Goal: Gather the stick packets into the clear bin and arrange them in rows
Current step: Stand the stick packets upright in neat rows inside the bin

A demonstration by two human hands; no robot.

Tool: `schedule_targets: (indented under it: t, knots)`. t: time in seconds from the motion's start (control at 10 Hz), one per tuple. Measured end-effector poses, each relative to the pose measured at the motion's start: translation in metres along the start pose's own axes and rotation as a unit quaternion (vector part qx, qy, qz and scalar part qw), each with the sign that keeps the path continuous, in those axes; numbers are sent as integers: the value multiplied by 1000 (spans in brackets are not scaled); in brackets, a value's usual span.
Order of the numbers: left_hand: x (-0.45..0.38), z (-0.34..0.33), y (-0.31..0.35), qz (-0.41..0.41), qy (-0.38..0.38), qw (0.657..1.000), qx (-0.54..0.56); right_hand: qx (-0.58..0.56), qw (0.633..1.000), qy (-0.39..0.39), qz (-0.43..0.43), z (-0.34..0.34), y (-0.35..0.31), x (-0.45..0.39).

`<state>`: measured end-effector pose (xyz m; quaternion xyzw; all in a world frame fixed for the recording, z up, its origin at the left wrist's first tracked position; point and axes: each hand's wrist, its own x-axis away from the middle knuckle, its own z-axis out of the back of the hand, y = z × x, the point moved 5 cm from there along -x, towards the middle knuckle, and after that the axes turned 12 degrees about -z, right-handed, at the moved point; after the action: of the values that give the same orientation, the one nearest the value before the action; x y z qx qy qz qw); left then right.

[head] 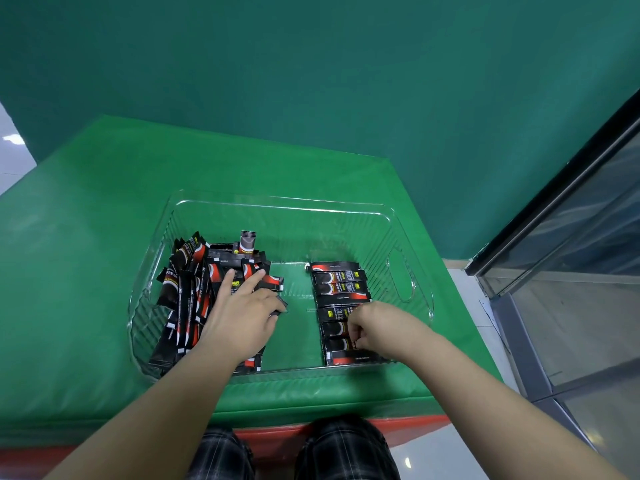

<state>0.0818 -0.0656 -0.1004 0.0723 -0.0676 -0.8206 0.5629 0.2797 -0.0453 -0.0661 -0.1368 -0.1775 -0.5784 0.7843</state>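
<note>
Green padded table (104, 237), green wall (311, 81) | left hand (242, 320) splayed on loose stick packets (187, 289) | right hand (374, 327) curled, pinching rowed packet (336, 344) under it

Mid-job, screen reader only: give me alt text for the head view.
Two bare hands work inside a clear bin on a green table: the left hand lies on a jumbled pile of stick packets at the bin's left, fingers stretched, while the right hand, fingers curled, pinches a packet in the neat row at its right.
</note>
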Motion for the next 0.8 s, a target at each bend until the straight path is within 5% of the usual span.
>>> schedule_targets:
  t: [0.8]
  knots:
    - [-1,0,1,-1,0,1000,2,94,995,14,-30,-15,5,-14]
